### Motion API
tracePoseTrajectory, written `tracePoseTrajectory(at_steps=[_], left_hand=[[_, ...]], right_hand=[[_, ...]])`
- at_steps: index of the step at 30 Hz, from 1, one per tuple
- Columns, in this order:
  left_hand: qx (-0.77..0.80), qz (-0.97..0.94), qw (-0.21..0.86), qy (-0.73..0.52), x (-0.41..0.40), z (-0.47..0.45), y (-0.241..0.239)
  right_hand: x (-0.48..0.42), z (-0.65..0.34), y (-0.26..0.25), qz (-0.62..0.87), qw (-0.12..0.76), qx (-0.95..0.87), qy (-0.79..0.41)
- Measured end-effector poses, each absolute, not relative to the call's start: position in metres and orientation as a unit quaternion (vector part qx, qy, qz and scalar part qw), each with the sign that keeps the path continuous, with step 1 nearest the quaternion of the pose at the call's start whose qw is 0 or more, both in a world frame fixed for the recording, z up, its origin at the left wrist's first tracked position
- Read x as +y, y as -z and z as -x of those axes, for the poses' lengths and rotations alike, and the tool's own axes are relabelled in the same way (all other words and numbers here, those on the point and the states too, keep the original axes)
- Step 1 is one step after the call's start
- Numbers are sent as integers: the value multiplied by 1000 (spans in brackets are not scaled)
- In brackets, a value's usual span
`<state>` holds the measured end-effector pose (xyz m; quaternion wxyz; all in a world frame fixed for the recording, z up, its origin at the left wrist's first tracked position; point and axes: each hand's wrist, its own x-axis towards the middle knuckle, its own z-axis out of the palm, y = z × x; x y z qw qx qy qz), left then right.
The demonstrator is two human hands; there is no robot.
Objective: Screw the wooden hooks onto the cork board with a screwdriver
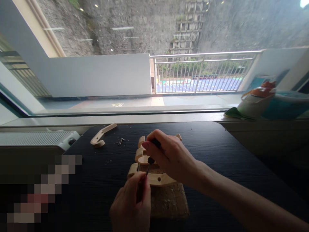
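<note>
My right hand (166,148) is closed around the dark handle of a screwdriver (151,160), whose thin shaft slants down and left. At the lower end of the shaft, the fingertips of my left hand (132,199) are pinched together; what sits between them is hidden. Under both hands lies a worn brown wooden board (169,203). Across it rests a pale wooden hook (159,179) with a dark hole in its arm, right by my left fingers. Further pale curved hooks (139,155) stand behind it, partly covered by my right hand.
On the black table (217,167), a loose wooden hook (102,135) lies at the back left, with several small screws (120,141) beside it. A white radiator (41,138) stands left of the table. The window sill (145,118) runs along the back, with containers (256,101) at right.
</note>
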<state>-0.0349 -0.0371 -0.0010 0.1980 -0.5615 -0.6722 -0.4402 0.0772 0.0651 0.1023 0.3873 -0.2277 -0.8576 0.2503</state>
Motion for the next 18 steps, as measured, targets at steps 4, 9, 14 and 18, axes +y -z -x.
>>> tracePoseTrajectory(at_steps=[4,9,14,18], left_hand=[[-673,560,202,439,-37,34,0],[-668,562,208,441,-37,34,-1],[-684,560,184,430,-38,32,-2],[-683,562,183,428,-38,32,-3]], right_hand=[[66,-76,-102,235,392,-858,-233],[64,-75,-101,224,383,-862,-246],[62,-74,-107,251,352,-866,-253],[60,-74,-112,255,308,-885,-239]])
